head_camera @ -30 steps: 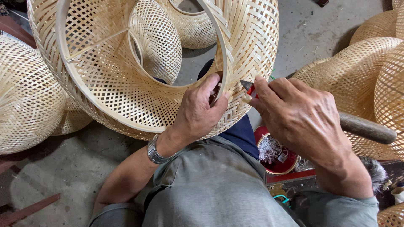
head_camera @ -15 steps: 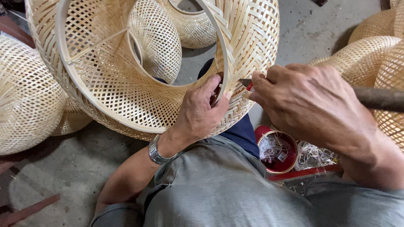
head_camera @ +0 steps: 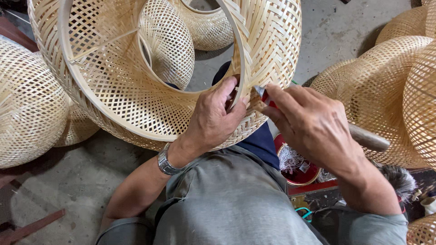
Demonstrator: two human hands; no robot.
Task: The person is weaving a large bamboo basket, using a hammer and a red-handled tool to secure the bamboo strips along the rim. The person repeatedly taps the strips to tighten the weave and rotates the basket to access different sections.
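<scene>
The big woven bamboo shade (head_camera: 136, 86) lies tilted on the person's lap, open mouth toward the camera. The left hand (head_camera: 213, 119) clamps its rim hoop, thumb inside, likely to steady the edge. Just right of the shade, the right hand (head_camera: 313, 124) is closed on a red-handled blade (head_camera: 263, 94) whose tip touches that rim. Finished shades (head_camera: 377, 90) crowd round the shade; a red bowl of thread (head_camera: 295, 163) sits below it, part hidden by the right wrist

a basket-weaving workshop: woven bamboo shades (head_camera: 27, 104) stacked all around on a bare concrete floor (head_camera: 68, 190).
</scene>
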